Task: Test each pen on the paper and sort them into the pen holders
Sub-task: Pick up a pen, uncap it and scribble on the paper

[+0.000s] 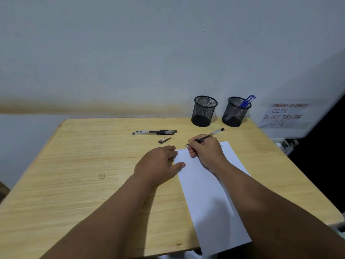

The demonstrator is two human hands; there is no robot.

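Here the right hand [205, 150] grips a clear pen [207, 137] in a writing hold, fingers curled round the barrel, tip at the far left corner of the white paper [209, 193], its dark end pointing far and right. Small scribbles show on the paper just beside the tip. The left hand [158, 163] lies flat with its fingers relaxed, holding nothing, the fingertips and thumb pressing the paper's left edge just left of the right hand. The paper runs from the hands toward the near edge of the wooden table [84, 165] and overhangs it slightly.

Beyond the left hand, apart from it, lies a loose pen cap [164, 140]. Further off, two black pens [155, 132] lie side by side, touching, lengthwise left to right.

At the far right of the table stand two black mesh pen holders, near each other. The left holder [204, 111] shows no pens. The right holder [236, 112] contains blue pens [247, 101] leaning right.

A handwritten paper sign [285, 114] hangs on the wall to the right of the holders.
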